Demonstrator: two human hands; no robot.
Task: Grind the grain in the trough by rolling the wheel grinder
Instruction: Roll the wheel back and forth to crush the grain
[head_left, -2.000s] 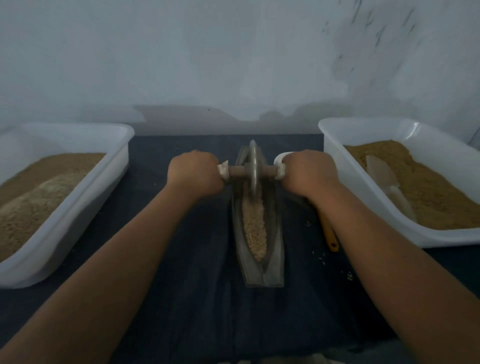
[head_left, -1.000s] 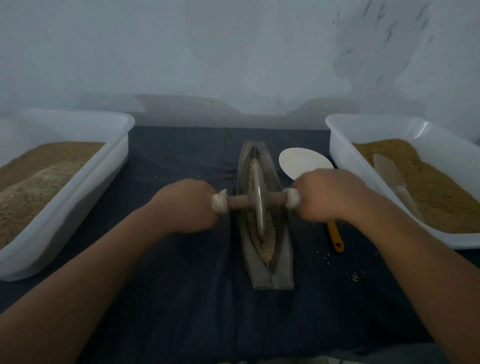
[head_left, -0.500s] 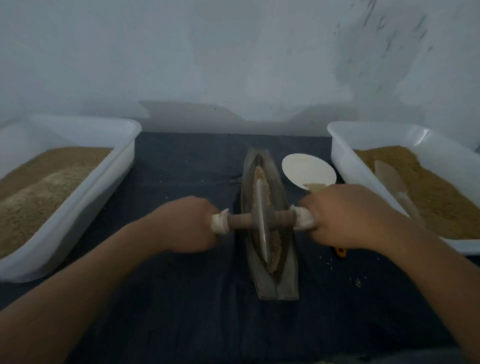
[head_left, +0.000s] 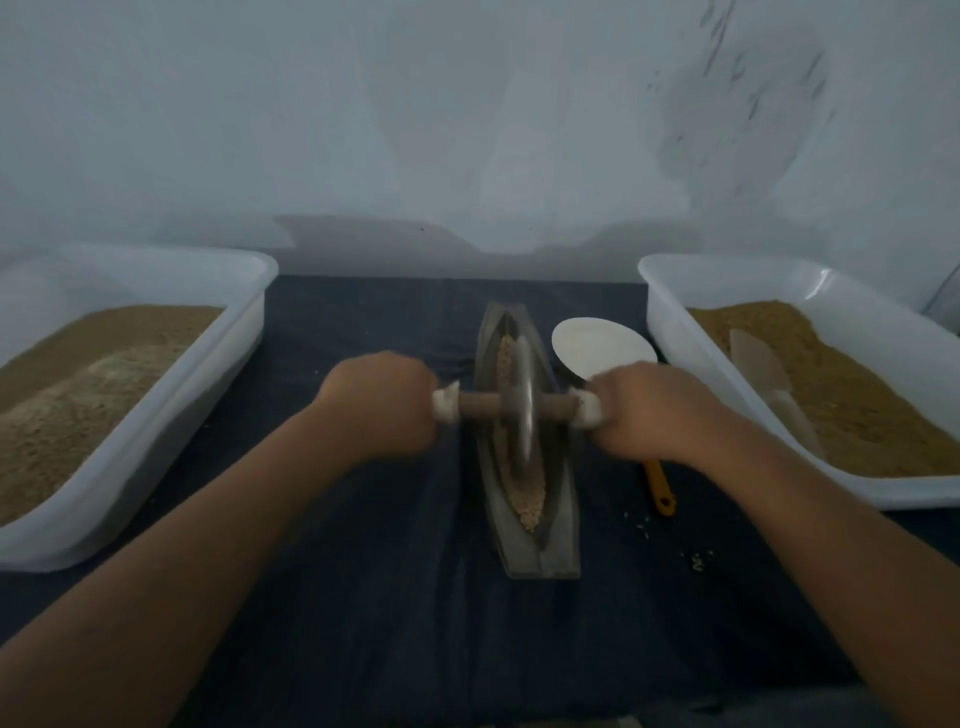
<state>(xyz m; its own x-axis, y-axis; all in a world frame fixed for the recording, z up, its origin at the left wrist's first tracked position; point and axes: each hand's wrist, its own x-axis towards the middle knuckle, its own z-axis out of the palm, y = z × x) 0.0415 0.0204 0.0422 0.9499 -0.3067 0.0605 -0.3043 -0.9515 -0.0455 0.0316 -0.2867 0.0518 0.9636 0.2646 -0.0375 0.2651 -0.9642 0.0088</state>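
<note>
1. Both hands are closed on the wheel grinder (head_left: 522, 400). The left hand (head_left: 379, 402) is wrapped round the pale-wrapped left end of its axle, and the right hand (head_left: 649, 410) round the right end.
2. The wheel stands upright about halfway along the trough (head_left: 558, 525), with grain (head_left: 530, 501) showing beyond it and in front of it. The trough lies lengthwise on the dark tabletop (head_left: 363, 571), between the left tub (head_left: 156, 374) and the right tub (head_left: 670, 312).
3. If one hand pushes harder than the other, I reckon the wheel tilts, rides up the trough wall and throws grain over the side. A few stray grains (head_left: 696, 561) already lie on the cloth to the right.
4. Nothing holds the trough down. A heavy stroke toward either tip could make it slide or rock, and the narrow ends leave little room to overrun.
5. The right hand sits just over the white spoon (head_left: 597, 345), so a wide stroke could knock it.
6. From here the fingers curl out of sight under the axle.
7. The wheel is blurred, and its rim hides where it meets the grain.
8. In this dim light I cannot tell how fine the grain is.
9. The spoon's neck is hidden by the right hand, and only its orange handle end (head_left: 660, 488) shows.
10. Both tubs run off the edges of the view.
</note>
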